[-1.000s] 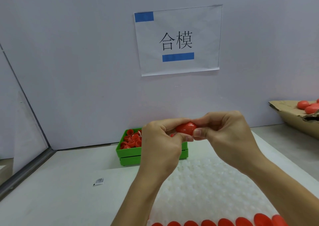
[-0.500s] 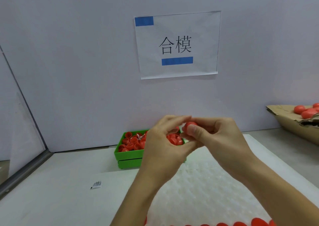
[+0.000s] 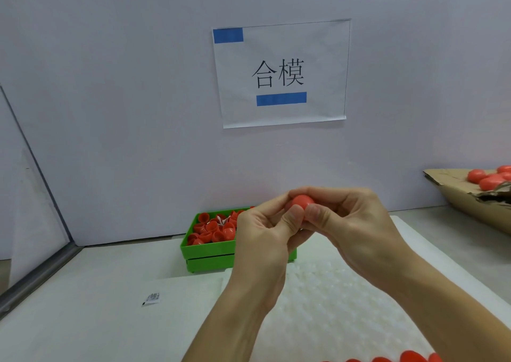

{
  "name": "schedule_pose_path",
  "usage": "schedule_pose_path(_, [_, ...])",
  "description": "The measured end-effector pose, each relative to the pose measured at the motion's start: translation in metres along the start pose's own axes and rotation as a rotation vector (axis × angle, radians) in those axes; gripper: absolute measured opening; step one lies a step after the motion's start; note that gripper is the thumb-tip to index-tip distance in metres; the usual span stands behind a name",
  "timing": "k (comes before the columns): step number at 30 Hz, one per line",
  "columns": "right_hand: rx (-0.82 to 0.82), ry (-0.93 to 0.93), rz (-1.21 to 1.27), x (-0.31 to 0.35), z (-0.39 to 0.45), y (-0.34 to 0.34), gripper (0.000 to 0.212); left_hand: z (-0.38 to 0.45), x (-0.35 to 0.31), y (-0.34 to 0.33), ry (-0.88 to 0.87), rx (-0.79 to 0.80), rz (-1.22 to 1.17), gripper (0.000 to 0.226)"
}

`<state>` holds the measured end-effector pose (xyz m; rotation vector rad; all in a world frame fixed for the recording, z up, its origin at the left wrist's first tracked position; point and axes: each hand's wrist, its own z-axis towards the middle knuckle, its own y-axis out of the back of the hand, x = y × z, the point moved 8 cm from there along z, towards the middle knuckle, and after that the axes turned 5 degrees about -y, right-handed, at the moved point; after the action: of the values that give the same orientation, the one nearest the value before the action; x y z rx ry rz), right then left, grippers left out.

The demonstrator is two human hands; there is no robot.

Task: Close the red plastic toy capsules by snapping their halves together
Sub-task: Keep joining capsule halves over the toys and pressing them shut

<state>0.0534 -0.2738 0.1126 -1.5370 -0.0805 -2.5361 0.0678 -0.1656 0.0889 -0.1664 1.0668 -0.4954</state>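
1. While both forearms are reaching up from the bottom edge of the head view, the left hand (image 3: 262, 231) and the right hand (image 3: 351, 223) are meeting in mid-air, fingers curling round one red capsule (image 3: 301, 202); both thumbs are pressing its near side, and only its top is showing.
2. The hands are hovering above a white bumpy tray (image 3: 340, 303) lying on a pale table (image 3: 91, 301); a plain wall is rising behind, carrying a paper sign (image 3: 280, 74) with two blue strips.
3. A green bin (image 3: 210, 254) of loose red capsule halves (image 3: 213, 230) is sitting against the wall, its right part hidden by the left hand.
4. A cardboard box (image 3: 464, 198) at the right edge is holding closed capsules (image 3: 486, 179); more red pieces (image 3: 398, 358) are peeking in along the bottom edge, and a small white packet (image 3: 151, 298) is lying on the table to the left
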Motion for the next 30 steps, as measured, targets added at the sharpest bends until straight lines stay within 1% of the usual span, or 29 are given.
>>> schedule_pose_path(3, [-0.017, 0.005, 0.012, -0.002, 0.001, 0.002, 0.021, 0.000, -0.001, 0.001, -0.009, -0.012, 0.004, 0.034])
schedule_pose_path(6, [0.032, -0.003, 0.041, -0.003, 0.002, 0.002, 0.023, -0.001, -0.002, 0.000, 0.005, -0.006, 0.014, 0.035])
schedule_pose_path(10, [0.109, -0.031, 0.145, -0.005, 0.005, 0.006, 0.035, -0.001, -0.003, -0.004, 0.058, 0.052, -0.009, 0.034])
schedule_pose_path(12, [0.122, -0.034, 0.156, -0.007, 0.006, 0.008, 0.040, -0.001, -0.003, -0.006, 0.097, 0.071, -0.056, 0.039])
schedule_pose_path(14, [0.114, -0.014, 0.094, -0.006, 0.005, 0.009, 0.041, -0.001, -0.002, -0.005, 0.133, 0.046, -0.065, 0.040])
schedule_pose_path(17, [0.050, 0.083, -0.135, 0.003, 0.003, 0.013, 0.041, 0.000, 0.002, 0.002, 0.185, -0.003, -0.031, 0.036])
schedule_pose_path(20, [0.025, 0.105, -0.326, 0.005, 0.003, 0.012, 0.042, 0.001, 0.003, 0.005, 0.216, 0.021, -0.014, 0.036])
schedule_pose_path(22, [0.037, 0.100, -0.370, 0.003, 0.003, 0.009, 0.041, 0.002, 0.002, 0.007, 0.204, 0.026, -0.017, 0.037])
schedule_pose_path(24, [0.045, 0.101, -0.395, 0.002, 0.003, 0.007, 0.047, 0.003, -0.001, 0.010, 0.165, -0.002, -0.018, 0.040])
schedule_pose_path(26, [0.042, 0.106, -0.417, 0.003, 0.003, 0.007, 0.051, 0.004, -0.006, 0.015, 0.089, -0.042, 0.064, 0.036])
schedule_pose_path(28, [0.018, 0.104, -0.402, 0.006, 0.003, 0.010, 0.045, 0.004, -0.014, 0.022, -0.010, -0.080, 0.300, 0.025])
schedule_pose_path(30, [-0.013, 0.078, -0.371, 0.006, 0.004, 0.014, 0.037, 0.003, -0.024, 0.024, -0.112, -0.113, 0.549, 0.024])
